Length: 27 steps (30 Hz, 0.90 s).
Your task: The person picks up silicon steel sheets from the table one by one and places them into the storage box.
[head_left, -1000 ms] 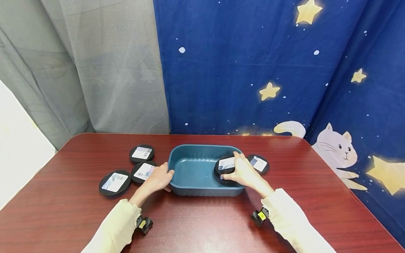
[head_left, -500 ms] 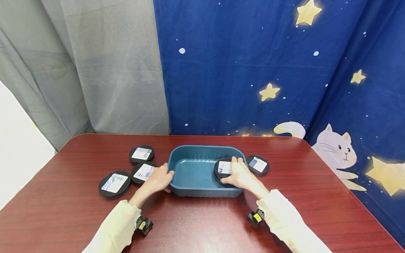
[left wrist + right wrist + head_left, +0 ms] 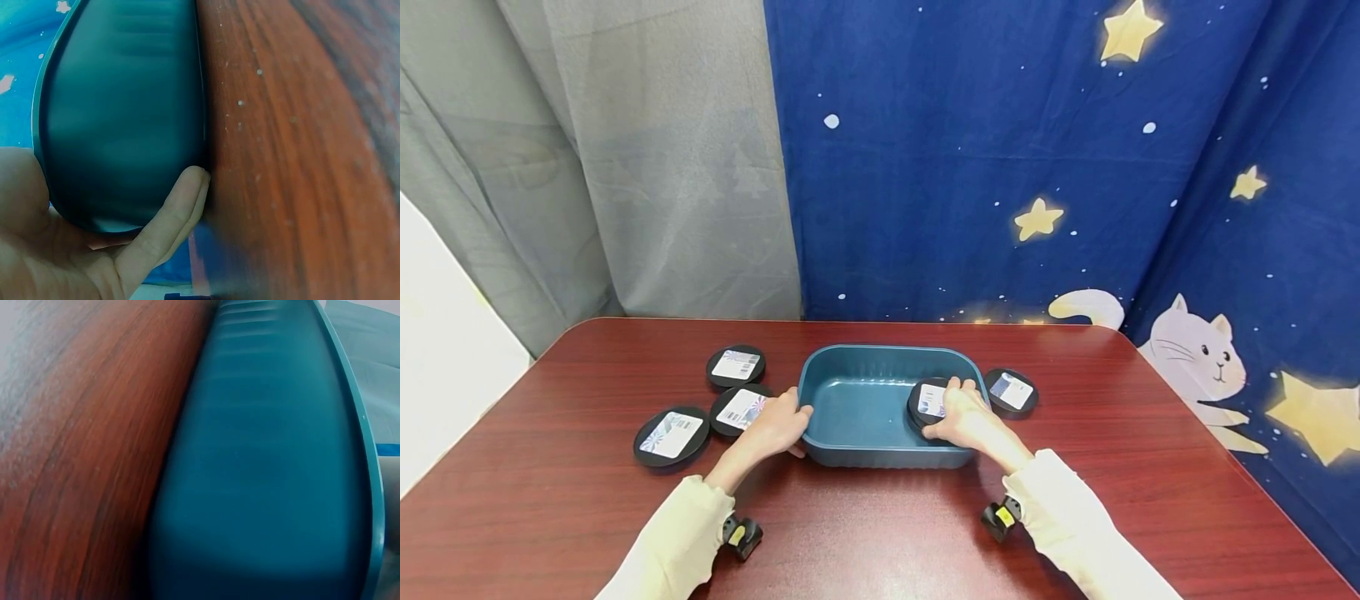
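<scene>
A teal plastic bin (image 3: pixel 887 457) stands on the table. My left hand (image 3: pixel 778 422) grips its left end, thumb at the rim; in the left wrist view its fingers (image 3: pixel 164 228) lie along the outer wall. Inside the bin's right end, my right hand (image 3: pixel 968 417) holds a flat round black container (image 3: pixel 929 400) with a white label, fingers at the far side and thumb at the near side. Another dark round edge shows beneath it, mostly hidden. The right wrist view has only the bin's outer wall (image 3: pixel 262 469); the hand is hidden there.
Left of the bin lie similar black containers: one at the back (image 3: pixel 735 365), one beside my left hand (image 3: pixel 741 410), and one nearer (image 3: pixel 672 436). Another black container (image 3: pixel 1011 392) lies just right of the bin. Curtains hang behind the reddish-brown table (image 3: pixel 880 533).
My right hand has moved slightly left and down with the black container, which now sits more squarely over the one beneath. My left hand has stayed on the bin.
</scene>
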{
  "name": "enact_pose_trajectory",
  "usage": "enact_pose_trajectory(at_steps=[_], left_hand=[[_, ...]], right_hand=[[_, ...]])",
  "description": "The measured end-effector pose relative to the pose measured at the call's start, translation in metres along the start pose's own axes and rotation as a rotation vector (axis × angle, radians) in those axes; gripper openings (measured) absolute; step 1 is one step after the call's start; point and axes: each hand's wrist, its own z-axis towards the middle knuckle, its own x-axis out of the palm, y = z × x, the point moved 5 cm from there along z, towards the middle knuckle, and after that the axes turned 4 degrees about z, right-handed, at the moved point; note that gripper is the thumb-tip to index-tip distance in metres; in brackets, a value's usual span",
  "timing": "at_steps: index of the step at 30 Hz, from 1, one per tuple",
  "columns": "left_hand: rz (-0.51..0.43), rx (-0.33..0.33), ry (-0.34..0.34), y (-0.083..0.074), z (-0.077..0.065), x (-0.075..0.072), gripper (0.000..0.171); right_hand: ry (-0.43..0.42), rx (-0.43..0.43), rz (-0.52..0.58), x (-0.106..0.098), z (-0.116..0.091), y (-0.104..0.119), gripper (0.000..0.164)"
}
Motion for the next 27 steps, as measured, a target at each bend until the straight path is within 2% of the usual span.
enact_pose_trajectory(at_steps=[10, 15, 21, 27], left_hand=[[-0.001, 0.003, -0.005, -0.001, 0.0, 0.0, 0.034], [0.004, -0.002, -0.006, 0.0, 0.0, 0.001, 0.034], [0.003, -0.007, 0.0, 0.0, 0.0, 0.001, 0.035], [0.006, -0.009, 0.002, 0.001, 0.001, 0.001, 0.035]], right_hand=[[-0.017, 0.029, 0.005, 0.0, -0.003, 0.001, 0.089], [-0.034, -0.003, -0.01, -0.002, -0.007, 0.003, 0.09], [-0.115, -0.084, -0.009, -0.012, -0.013, 0.005, 0.087], [-0.222, -0.146, 0.064, -0.027, -0.016, 0.003, 0.076]])
